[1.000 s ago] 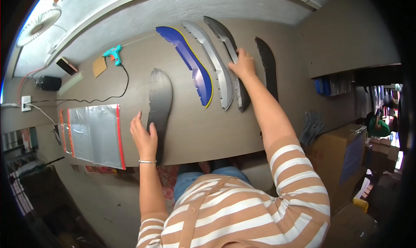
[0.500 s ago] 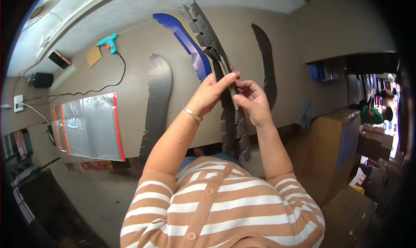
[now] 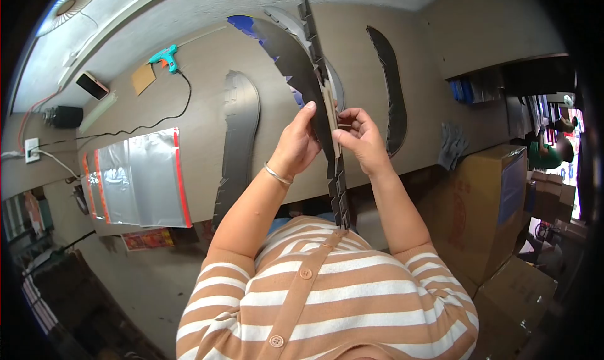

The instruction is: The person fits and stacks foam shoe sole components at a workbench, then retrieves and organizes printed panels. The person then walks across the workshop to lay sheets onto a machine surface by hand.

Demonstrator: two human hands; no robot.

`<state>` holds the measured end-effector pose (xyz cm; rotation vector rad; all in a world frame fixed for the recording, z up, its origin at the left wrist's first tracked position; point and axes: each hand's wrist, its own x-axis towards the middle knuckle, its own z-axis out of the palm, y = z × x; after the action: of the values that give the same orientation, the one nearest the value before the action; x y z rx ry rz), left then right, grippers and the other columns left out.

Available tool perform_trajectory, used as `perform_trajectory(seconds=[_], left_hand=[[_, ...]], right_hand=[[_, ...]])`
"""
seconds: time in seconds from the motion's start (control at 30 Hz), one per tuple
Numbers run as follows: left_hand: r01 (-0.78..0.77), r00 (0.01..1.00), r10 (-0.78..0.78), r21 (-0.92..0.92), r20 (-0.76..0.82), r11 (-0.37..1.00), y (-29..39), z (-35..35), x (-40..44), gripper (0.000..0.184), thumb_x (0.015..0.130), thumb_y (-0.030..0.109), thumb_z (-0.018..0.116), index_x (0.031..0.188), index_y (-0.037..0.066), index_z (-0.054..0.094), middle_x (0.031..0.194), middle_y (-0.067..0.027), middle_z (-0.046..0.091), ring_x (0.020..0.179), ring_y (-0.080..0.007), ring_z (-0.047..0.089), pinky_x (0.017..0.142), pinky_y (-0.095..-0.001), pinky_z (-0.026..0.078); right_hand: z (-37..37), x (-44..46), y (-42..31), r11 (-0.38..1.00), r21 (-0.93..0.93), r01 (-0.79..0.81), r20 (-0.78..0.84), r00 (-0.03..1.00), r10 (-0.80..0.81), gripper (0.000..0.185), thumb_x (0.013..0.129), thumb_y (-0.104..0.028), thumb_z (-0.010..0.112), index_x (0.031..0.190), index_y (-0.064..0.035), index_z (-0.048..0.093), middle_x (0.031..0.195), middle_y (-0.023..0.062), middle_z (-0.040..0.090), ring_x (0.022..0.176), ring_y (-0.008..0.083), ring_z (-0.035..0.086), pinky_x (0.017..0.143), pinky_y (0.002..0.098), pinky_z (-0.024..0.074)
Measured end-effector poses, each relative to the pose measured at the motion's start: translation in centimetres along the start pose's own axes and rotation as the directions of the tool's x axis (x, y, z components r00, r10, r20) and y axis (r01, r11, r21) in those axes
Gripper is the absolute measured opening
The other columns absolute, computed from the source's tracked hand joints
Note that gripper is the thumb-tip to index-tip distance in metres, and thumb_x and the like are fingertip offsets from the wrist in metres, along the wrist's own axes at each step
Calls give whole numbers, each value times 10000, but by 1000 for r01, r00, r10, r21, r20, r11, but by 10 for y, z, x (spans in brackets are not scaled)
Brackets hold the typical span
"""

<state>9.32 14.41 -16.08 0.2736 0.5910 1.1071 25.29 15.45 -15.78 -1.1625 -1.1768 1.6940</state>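
Observation:
My left hand is closed around a long dark blade-shaped piece with a notched edge, held up between my arms. Its lower end reaches down near my shirt. My right hand pinches the piece at its middle, where a light tan strip runs along the edge. Behind it, a blue curved blade shape is mostly covered on the table. A grey blade-shaped piece lies left of my left hand, and a dark one lies right of my right hand.
On the left lie clear plastic bags with red edges, a teal glue gun with its cord, a tan card and a phone. Grey gloves hang by a cardboard box at right. Another person is far right.
The held piece has turned, so its broad dark face now shows and covers most of the blue shape. Both hands stay on it. The view has shifted slightly.

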Motion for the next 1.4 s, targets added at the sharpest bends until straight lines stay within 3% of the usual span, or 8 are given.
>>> perform_trajectory(seconds=[0.03,0.1,0.17,0.3,0.4,0.5,1.13,1.4], left_hand=[[5,999,-6,-31,-51,1000,1,-6,1,464,966,309,318,1286,-7,432,1181,-141,554,1066,-240,553,889,-400,476],[-18,993,23,50,-112,999,5,-3,-2,454,962,287,315,1287,-9,431,1180,-141,554,1054,-228,559,876,-397,489],[-67,987,91,177,-133,982,6,-4,-4,416,953,237,324,1271,-5,441,1177,-140,559,1019,-210,575,844,-375,517],[-112,976,133,127,-170,985,8,4,-2,374,935,227,399,1228,3,456,1042,-128,593,901,-203,610,748,-292,524],[-170,952,185,84,-245,982,7,5,1,468,881,215,565,1260,-13,411,951,-93,590,856,-181,602,712,-272,514],[-149,985,168,281,-47,948,1,-5,7,653,759,218,757,1245,-34,401,867,-39,585,749,-107,553,657,-237,472],[-151,981,176,244,-81,958,0,7,-4,499,747,151,766,1138,-11,501,861,-39,589,737,-111,571,678,-252,490],[-154,945,216,248,-244,956,0,5,-2,229,812,123,655,965,-37,597,892,-110,647,749,-169,634,676,-301,532]], right_hand=[[0,-1,-2,1000,-3,3,4,1000,-3,405,780,-87,677,1125,-22,474,1032,78,552,972,146,550,882,297,469],[0,-2,-7,960,262,-102,22,995,100,407,782,-70,676,1133,-4,481,1057,91,552,964,152,554,857,288,470],[1,-2,-9,955,286,-83,37,996,75,406,789,-71,670,1141,2,479,1053,95,556,959,151,560,850,284,478],[-2,-5,-11,942,321,-98,60,995,83,394,808,-54,656,1155,20,485,1035,100,578,923,140,585,821,266,507],[5,-7,-19,952,295,-85,52,996,73,367,814,-35,657,1143,13,503,1036,104,595,914,140,603,801,254,520],[4,-9,-12,963,259,-68,11,998,68,356,807,-20,667,1127,5,514,1040,106,609,934,151,613,798,261,525],[-2,-18,-11,974,228,2,-32,999,6,336,786,-17,692,1084,-1,537,1021,104,620,923,170,619,797,292,536],[-11,-21,-17,918,395,-43,-47,997,67,325,805,-26,659,1100,-9,525,1006,89,608,877,149,616,761,288,551]])
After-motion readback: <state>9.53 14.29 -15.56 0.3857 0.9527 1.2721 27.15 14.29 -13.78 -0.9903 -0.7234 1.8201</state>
